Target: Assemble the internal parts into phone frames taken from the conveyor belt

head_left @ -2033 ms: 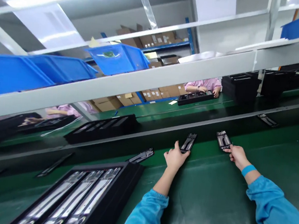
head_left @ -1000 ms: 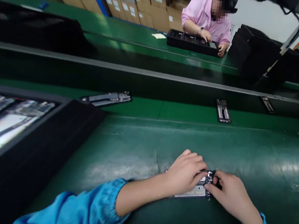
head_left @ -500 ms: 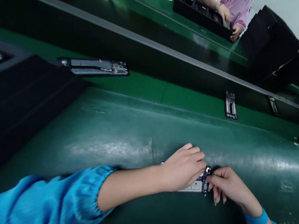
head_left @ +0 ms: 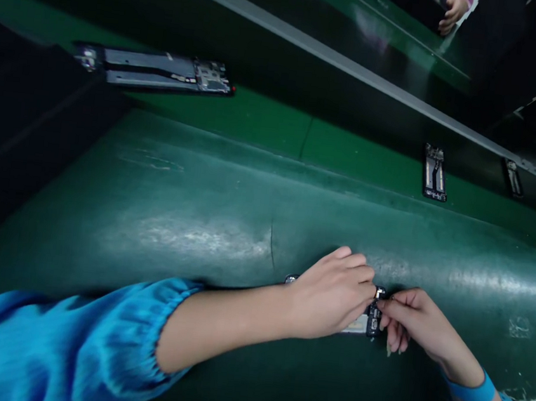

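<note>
An opened phone chassis (head_left: pixel 357 326) with bare circuitry lies on the green mat (head_left: pixel 229 209), mostly covered by my left hand (head_left: pixel 334 295). That hand rests across it with fingers curled down at the chassis's right part; the fingertips and anything under them are hidden. At the right end of the chassis, my right hand (head_left: pixel 408 320) has thumb and index finger pinched together, touching or close to the edge of the board. Whatever sits in this pinch is too small to make out. A blue band (head_left: pixel 471 389) circles the right wrist.
Beyond the mat runs a green strip (head_left: pixel 266 124) carrying a larger-looking opened phone (head_left: pixel 152 70) at left and two more phone chassis (head_left: pixel 435 173) at right. A dark box-like object (head_left: pixel 32 118) stands at left. Across the grey rail (head_left: pixel 313 42) shows another person's hand (head_left: pixel 454 13).
The view has tilted down and shifted, so the far bench and other person are mostly out of frame. Both my hands stay at the same chassis, with only slight finger movement.
</note>
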`<state>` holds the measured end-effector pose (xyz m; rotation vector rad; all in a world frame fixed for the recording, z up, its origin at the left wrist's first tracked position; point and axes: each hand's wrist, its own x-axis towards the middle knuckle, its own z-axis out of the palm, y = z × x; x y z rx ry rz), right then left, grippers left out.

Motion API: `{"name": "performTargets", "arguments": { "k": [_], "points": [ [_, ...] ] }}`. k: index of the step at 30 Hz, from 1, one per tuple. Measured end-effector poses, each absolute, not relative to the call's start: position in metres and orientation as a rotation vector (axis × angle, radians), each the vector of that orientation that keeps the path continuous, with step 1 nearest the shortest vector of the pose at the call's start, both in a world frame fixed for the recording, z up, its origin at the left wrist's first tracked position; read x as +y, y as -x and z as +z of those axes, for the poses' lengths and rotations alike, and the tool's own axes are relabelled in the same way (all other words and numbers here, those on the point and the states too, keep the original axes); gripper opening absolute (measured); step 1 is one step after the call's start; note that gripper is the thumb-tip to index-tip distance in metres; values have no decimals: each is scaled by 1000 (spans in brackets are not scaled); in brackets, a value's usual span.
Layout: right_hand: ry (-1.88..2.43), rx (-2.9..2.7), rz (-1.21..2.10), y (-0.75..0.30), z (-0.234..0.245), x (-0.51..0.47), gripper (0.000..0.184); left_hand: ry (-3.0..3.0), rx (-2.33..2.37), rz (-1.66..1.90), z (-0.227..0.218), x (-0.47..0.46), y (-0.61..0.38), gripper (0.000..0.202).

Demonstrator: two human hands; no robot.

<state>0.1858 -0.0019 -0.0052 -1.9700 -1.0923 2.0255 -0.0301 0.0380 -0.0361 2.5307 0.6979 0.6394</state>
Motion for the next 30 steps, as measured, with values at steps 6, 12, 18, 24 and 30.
{"name": "performTargets", "arguments": {
  "k": [6,12,18,24,30],
  "points": [
    [2026,-1125,2036,-183,-3,5,41,-2478,683,604,-34,39,30,22],
    [1975,-1278,2065,-184,-3,13,40,-2447,744,543,-32,40,30,24],
    [2040,-1262,2030,-183,-3,14,41,-2460,777,506,-30,42,26,19],
    [2024,-1266,2052,-184,-2,13,39,-2466,813,510,-34,42,19,17],
    [2161,-1565,1727,-180,-4,8,46,-2521,860,487,-29,41,8,10]
  ]
}}
